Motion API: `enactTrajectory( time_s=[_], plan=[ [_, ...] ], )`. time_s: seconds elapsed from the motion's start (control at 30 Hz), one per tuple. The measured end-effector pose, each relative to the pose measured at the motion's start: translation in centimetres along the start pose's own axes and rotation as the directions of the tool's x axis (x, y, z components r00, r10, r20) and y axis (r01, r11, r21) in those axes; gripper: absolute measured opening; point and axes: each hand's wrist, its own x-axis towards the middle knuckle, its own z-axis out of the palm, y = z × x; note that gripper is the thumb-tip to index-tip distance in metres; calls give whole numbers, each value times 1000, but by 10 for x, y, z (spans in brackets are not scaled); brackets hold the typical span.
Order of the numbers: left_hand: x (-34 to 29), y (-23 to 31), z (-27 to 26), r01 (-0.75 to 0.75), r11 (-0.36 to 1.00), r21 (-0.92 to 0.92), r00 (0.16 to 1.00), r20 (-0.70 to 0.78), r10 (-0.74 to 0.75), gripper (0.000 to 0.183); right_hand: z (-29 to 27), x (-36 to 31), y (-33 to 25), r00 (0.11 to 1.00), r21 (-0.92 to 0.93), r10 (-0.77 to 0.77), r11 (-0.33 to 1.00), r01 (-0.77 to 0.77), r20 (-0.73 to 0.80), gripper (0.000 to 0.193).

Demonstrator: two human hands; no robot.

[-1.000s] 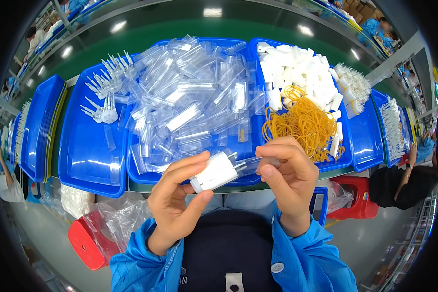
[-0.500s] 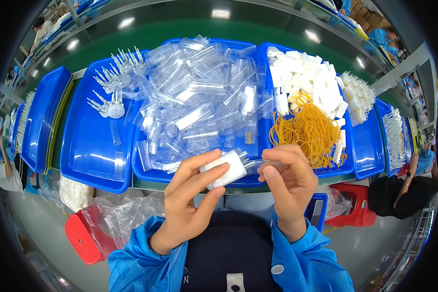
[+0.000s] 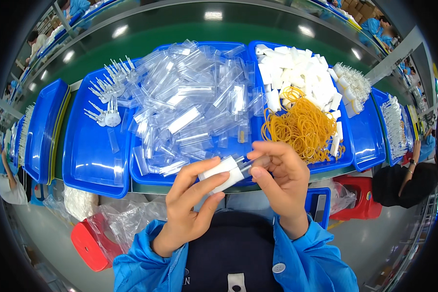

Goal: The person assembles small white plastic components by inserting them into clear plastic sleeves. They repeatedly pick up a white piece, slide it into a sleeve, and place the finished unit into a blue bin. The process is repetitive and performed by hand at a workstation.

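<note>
My left hand (image 3: 186, 207) holds a white, block-like bundle (image 3: 221, 171) between its thumb and fingers, just past the near edge of the trays. Thin prongs stick out of the bundle's right end. With thumb and fingertips, my right hand (image 3: 286, 187) pinches a clear plastic sleeve (image 3: 247, 168) at that end, over the prongs. How far the sleeve covers them is too small to tell. Beyond my hands, a blue tray (image 3: 137, 173) bears a heap of similar clear sleeves (image 3: 190, 92).
White foam-like pieces (image 3: 297, 68) and orange rubber bands (image 3: 301, 127) share the right blue tray (image 3: 349, 158). Bundles of white stick-like parts (image 3: 113, 117) lie in the left tray (image 3: 90, 160). Further right stand more bundles (image 3: 351, 90). Red stools (image 3: 90, 246) flank me below.
My right hand has come slightly left with the clear sleeve, nearer the white bundle. The bundle has tilted a little in my left hand, and the whole view has shifted slightly.
</note>
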Motion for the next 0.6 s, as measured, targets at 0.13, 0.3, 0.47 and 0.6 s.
enactTrajectory(
  time_s=[0.13,0.3,0.47,0.6],
  plan=[
    [0,1,17,2,999,-35,973,-229,-10,46,11,1,10,991,-62,-70,996,63,-117,72],
    [0,-11,27,-162,955,247,946,-237,222,62,28,-3,1,955,-612,-279,775,161,-102,89],
    [2,-12,34,-254,927,276,929,-196,313,70,28,-12,11,876,-764,-477,591,258,-74,69],
    [5,-11,34,-235,925,299,936,-187,299,70,19,-9,10,877,-769,-478,577,275,-45,67]
  ],
)
